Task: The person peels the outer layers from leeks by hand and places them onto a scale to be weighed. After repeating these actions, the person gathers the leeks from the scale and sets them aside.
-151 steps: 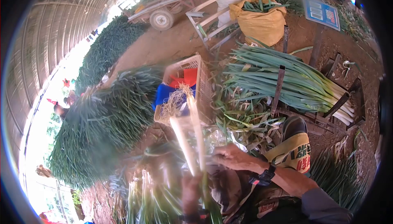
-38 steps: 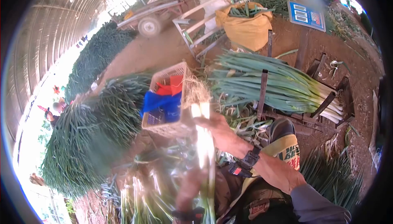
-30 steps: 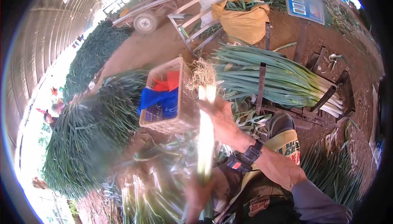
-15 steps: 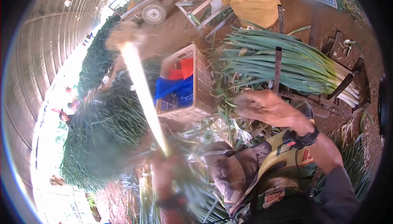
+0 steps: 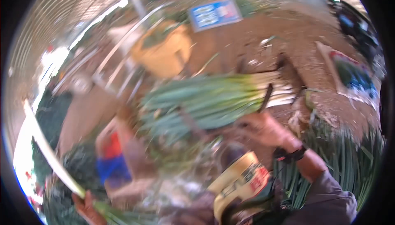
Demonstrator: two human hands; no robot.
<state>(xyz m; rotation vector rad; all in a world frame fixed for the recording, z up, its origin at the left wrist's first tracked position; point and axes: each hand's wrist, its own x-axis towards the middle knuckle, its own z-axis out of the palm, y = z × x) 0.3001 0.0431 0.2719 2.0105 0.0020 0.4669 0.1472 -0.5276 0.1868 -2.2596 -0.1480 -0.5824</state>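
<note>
At the lower left, my left hand [image 5: 87,208] is closed around a long green onion [image 5: 51,157]. Its white stalk slants up to the left, and its green leaves trail behind the hand along the bottom edge. My right hand [image 5: 263,129] hovers by the near side of a stack of green onions [image 5: 205,99], close to a metal post [image 5: 267,95]. Blur smears its fingers, and I make out nothing held in them. The stack lies in a low metal rack, white ends to the right.
A crate [image 5: 131,155] with red and blue cloth stands left of centre. Farther back are a yellow sack [image 5: 162,50] and a blue-and-white sign [image 5: 214,15]. More green onions [image 5: 337,159] lie at the right, below a printed sack [image 5: 354,76].
My view has swung to the right, so the rack now sits mid-frame. The green onion in my left hand has moved to the far left; my right hand is nearer the white ends.
</note>
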